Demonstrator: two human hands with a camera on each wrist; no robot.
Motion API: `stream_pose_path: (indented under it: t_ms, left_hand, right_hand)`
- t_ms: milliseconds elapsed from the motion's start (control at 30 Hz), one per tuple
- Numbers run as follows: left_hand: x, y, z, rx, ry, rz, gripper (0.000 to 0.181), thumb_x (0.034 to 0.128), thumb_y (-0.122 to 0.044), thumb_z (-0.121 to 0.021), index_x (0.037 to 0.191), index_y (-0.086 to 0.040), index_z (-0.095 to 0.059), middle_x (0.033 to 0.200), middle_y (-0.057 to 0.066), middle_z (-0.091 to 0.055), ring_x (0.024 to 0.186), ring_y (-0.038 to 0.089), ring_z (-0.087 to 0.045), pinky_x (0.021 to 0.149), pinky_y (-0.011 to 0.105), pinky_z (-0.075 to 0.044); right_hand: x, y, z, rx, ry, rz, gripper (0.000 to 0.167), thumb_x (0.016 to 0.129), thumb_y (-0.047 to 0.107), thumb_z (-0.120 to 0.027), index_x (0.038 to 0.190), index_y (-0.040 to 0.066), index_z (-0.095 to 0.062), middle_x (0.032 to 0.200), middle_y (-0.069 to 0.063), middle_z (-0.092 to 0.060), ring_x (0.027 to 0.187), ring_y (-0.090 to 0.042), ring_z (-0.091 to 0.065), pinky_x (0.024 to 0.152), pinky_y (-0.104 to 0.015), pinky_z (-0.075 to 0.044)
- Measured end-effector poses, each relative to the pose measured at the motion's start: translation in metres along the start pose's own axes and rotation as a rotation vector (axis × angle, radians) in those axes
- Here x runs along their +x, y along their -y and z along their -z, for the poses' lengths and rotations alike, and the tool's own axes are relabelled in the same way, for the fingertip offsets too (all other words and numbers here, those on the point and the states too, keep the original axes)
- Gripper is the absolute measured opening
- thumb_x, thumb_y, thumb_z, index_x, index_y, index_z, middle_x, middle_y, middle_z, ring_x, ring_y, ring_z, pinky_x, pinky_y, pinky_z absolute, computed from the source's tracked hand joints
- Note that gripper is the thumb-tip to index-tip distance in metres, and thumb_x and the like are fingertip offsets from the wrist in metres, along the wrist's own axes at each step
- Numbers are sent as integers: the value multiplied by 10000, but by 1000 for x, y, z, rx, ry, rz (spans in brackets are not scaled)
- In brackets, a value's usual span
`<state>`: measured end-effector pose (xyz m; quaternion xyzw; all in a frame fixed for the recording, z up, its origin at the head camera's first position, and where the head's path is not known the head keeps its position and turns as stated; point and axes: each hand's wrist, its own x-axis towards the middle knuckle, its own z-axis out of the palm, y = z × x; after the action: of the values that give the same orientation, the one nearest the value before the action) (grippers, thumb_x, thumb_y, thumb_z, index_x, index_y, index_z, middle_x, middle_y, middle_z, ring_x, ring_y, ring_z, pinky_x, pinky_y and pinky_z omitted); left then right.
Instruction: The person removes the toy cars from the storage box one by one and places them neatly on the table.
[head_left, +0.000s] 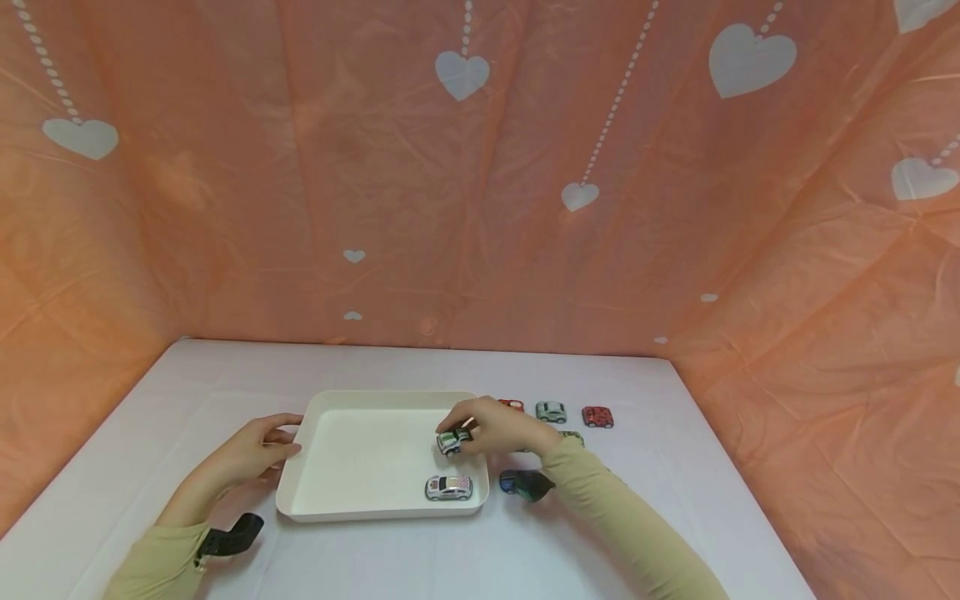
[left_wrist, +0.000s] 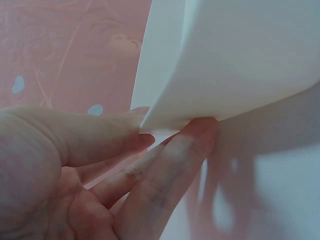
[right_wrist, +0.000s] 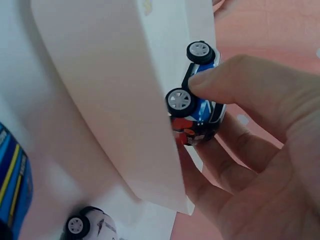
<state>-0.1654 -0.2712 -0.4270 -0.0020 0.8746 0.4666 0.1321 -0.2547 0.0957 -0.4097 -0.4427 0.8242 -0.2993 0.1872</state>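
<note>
A white rectangular tray (head_left: 360, 467) lies on the table. At its left side my left hand (head_left: 251, 450) holds the rim; in the left wrist view, thumb and fingers meet the tray's edge (left_wrist: 200, 80). My right hand (head_left: 498, 427) pinches a small toy car (head_left: 452, 442) over the tray's right part. The right wrist view shows this toy car (right_wrist: 200, 107) with blue, white and red markings and its wheels facing the camera, beside the tray wall (right_wrist: 110, 95). Below it in the head view, a silvery-white toy car (head_left: 448, 488) sits inside the tray near the right front corner.
Right of the tray stand a pale green toy car (head_left: 551, 412), a red one (head_left: 597, 417), and a blue one (head_left: 508, 481). Another red car (head_left: 512, 405) and a green one (head_left: 572, 436) are partly hidden by my right hand and arm. An orange curtain (head_left: 390, 192) encloses the table.
</note>
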Motion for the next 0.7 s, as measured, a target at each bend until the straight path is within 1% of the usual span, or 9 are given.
stream_pose_path:
  t_ms: [100, 200, 400, 533, 700]
  left_hand:
    - [-1, 0, 0, 0, 0, -8, 543, 922, -60, -608, 1376, 106, -359, 1139, 291, -561, 848, 239, -593, 664, 360, -521]
    - [-1, -1, 0, -2, 1, 2, 542, 930, -70, -602, 1382, 101, -356, 1140, 292, -558, 840, 237, -600, 660, 364, -521]
    - [-1, -2, -1, -21, 5, 27, 530, 946, -84, -582, 1389, 93, -351, 1150, 300, -551, 840, 242, -608, 670, 381, -525]
    - [-1, -1, -1, -28, 7, 25, 532, 947, -87, -584, 1391, 92, -352, 1149, 294, -554, 843, 243, -610, 677, 384, -526]
    - [-1, 0, 0, -31, 8, 18, 530, 944, -80, -585, 1387, 97, -355, 1139, 289, -559, 846, 242, -609, 674, 383, -526]
  right_hand:
    - [-1, -2, 1, 38, -1, 4, 372, 817, -25, -700, 1160, 118, -686, 1101, 88, -628, 1024, -36, -567, 870, -238, -463]
    - [-2, -4, 4, 56, -5, 27, 372, 823, -9, -708, 1169, 122, -680, 1103, 89, -625, 1038, -46, -570, 874, -255, -466]
    - [-9, -5, 9, 96, -36, 71, 379, 826, -7, -702, 1198, 46, -652, 1138, 59, -629, 1068, -82, -575, 890, -274, -468]
    - [-17, -11, 12, 131, -67, 54, 375, 837, 25, -693, 1208, 45, -645, 1159, 82, -630, 1073, -82, -574, 919, -272, -451]
    - [-30, -16, 16, 218, -103, 25, 363, 845, 25, -685, 1204, 70, -653, 1156, 83, -635, 1076, -102, -570, 977, -298, -412]
